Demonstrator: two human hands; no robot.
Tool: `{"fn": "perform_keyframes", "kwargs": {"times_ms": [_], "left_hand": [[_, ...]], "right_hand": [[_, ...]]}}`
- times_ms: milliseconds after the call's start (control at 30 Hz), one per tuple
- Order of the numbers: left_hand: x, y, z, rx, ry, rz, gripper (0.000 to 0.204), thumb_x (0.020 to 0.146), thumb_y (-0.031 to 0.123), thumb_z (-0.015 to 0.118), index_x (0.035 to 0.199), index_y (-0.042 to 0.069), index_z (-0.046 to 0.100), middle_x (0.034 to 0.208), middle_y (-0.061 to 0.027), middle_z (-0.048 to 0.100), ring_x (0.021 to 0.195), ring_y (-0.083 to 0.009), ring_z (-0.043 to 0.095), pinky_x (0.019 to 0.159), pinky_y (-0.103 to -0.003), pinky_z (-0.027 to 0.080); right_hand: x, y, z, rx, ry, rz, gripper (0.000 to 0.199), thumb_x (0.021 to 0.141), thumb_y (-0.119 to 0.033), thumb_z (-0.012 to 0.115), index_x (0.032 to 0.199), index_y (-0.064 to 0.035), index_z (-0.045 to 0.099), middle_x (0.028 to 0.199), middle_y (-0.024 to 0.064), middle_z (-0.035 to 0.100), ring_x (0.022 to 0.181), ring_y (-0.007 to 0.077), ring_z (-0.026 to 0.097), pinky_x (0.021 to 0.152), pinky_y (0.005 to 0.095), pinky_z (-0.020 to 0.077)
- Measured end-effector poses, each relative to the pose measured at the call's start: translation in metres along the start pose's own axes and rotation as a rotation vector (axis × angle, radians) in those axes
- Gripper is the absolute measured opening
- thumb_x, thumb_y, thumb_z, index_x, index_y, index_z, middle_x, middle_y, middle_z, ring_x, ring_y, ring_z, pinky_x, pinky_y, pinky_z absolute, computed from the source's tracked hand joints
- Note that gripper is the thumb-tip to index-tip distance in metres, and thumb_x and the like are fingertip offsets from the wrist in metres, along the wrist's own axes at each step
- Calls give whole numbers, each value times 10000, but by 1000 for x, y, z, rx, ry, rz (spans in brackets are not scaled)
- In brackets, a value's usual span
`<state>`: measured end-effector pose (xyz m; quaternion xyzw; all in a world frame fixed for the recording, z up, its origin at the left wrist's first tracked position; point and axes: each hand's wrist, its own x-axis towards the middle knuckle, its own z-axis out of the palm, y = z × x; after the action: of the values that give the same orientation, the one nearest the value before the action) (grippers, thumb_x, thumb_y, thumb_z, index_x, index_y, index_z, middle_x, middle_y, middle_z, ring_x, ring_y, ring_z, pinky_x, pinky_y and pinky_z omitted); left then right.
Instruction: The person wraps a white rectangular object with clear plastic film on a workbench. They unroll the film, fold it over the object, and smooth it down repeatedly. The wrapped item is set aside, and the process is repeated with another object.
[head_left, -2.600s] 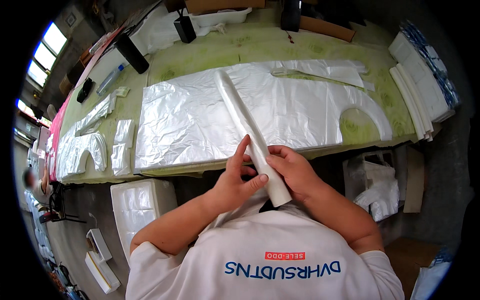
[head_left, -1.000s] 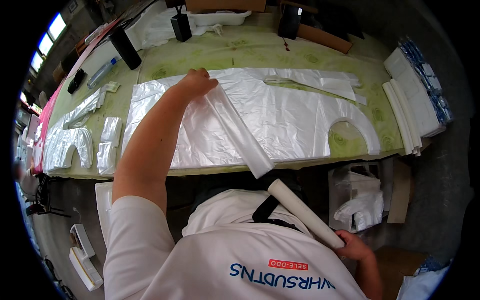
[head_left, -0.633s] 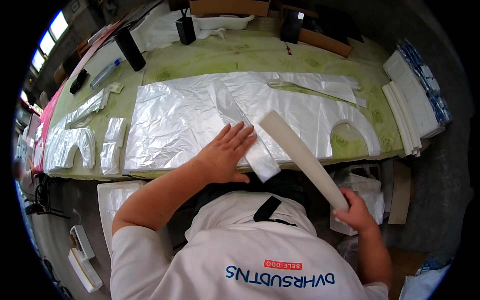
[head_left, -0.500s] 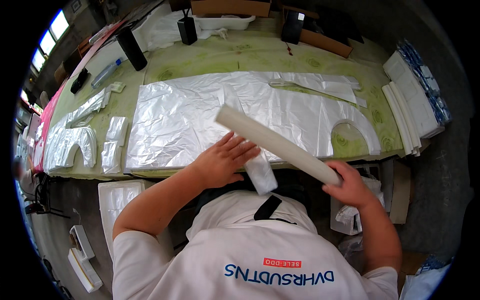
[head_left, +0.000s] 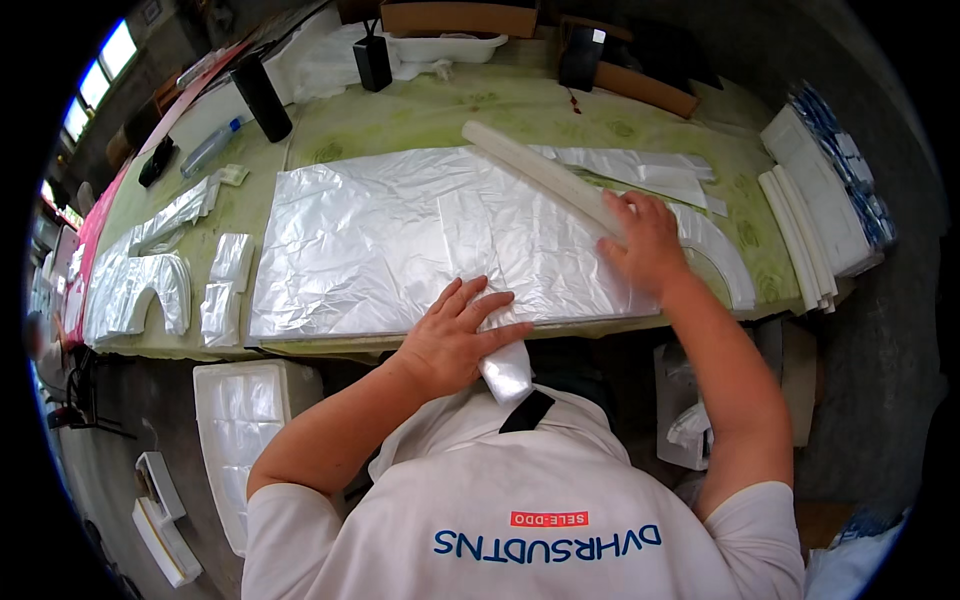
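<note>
A large sheet of shiny, translucent plastic film (head_left: 340, 240) lies wrinkled on the table, with a curved cut-out at its right end. Across its middle runs a narrow folded plastic strip (head_left: 505, 372), its near end hanging over the table edge toward my shirt. My left hand (head_left: 455, 335) rests with spread fingers on this strip at the front edge. My right hand (head_left: 648, 240) grips the near right end of a long off-white tube (head_left: 540, 170). The tube slants over the film, its other end pointing to the far left.
Folded plastic pieces (head_left: 160, 285) lie at the left. Behind them are a clear bottle (head_left: 208, 150) and a black cylinder (head_left: 262, 100). White rolls (head_left: 795, 240) and a stack of blue-and-white packs (head_left: 830, 180) stand at the right edge. A white foam box (head_left: 245, 430) sits below the table.
My right hand has carried the tube forward, away from my body, and over the film. My left hand has shifted slightly nearer to me and lies flatter on the strip.
</note>
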<state>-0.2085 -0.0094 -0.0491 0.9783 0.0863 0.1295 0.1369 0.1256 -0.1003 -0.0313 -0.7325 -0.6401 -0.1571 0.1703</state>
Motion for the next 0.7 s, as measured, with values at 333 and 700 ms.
{"fn": "perform_keyframes", "kwargs": {"times_ms": [333,700], "left_hand": [[-9,-16,-11,-465,-39,11,416,949,356,618,1364,341,645,1661,-233,144,1507,-499,181,1203,-642,94],[-3,-7,-13,-631,214,-360,828,822,201,797,1528,49,391,1453,-248,472,1391,-400,427,1150,-483,352]], "right_hand": [[-24,-118,12,618,-56,-203,577,693,-184,789,1236,-86,619,1253,107,624,1191,347,531,1040,465,420],[-4,-133,26,872,-211,-91,106,775,-137,764,856,-90,715,812,80,684,807,321,602,768,424,475]]}}
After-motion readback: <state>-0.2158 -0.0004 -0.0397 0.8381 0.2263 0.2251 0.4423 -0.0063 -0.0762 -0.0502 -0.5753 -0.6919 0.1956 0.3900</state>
